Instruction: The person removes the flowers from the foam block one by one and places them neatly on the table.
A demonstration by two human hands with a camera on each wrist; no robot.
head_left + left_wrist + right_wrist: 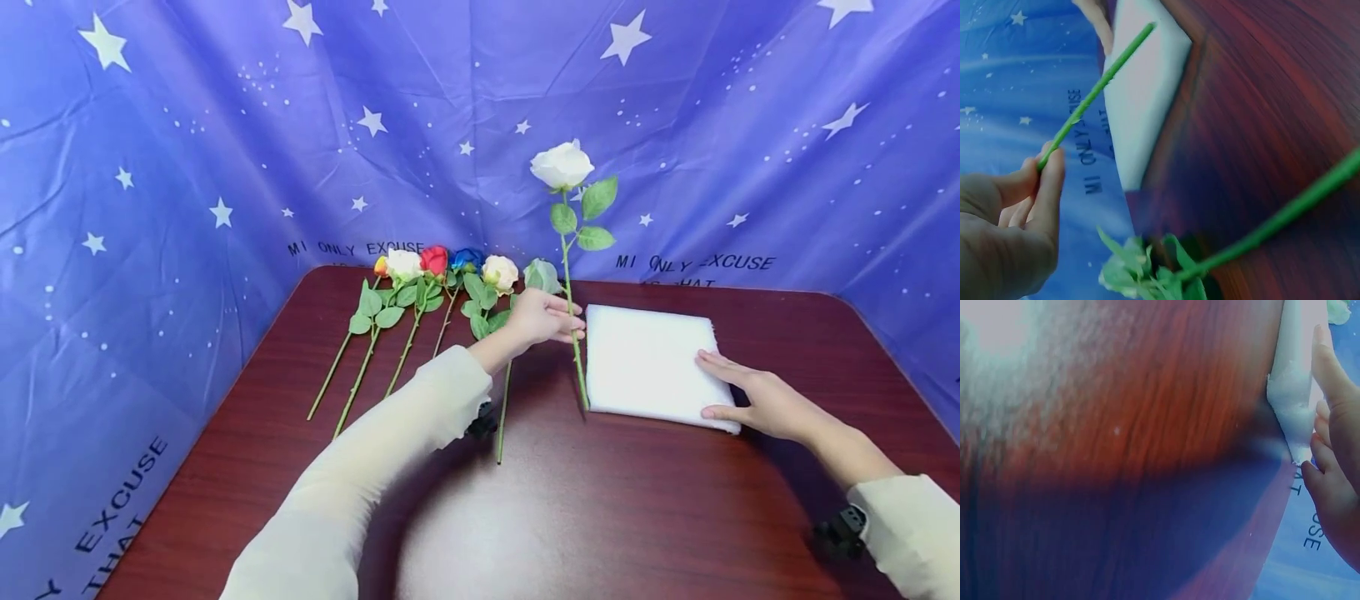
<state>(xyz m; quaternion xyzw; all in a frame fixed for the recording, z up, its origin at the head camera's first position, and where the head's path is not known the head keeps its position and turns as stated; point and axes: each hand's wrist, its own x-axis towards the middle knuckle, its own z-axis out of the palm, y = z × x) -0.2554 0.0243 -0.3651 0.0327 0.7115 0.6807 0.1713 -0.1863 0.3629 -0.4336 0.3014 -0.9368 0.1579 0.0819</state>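
My left hand (538,318) pinches the green stem of a white rose (562,167). The rose stands nearly upright, its bloom high and its leaves to the right. In the left wrist view, thumb and fingers meet on the stem (1094,94), whose lower end reaches across in front of the white foam block (648,358). Seen from the head, that end is by the block's near left corner; whether they touch I cannot tell. My right hand (772,404) rests on the block's right side with fingers extended, also visible in the right wrist view against the block's edge (1294,394).
Left of the block lie several more artificial roses, among them a red rose (433,261), a blue rose (468,259), a cream rose (500,273) and a pale green rose (542,275). A star-patterned blue curtain (420,75) hangs behind the dark wooden table (600,517).
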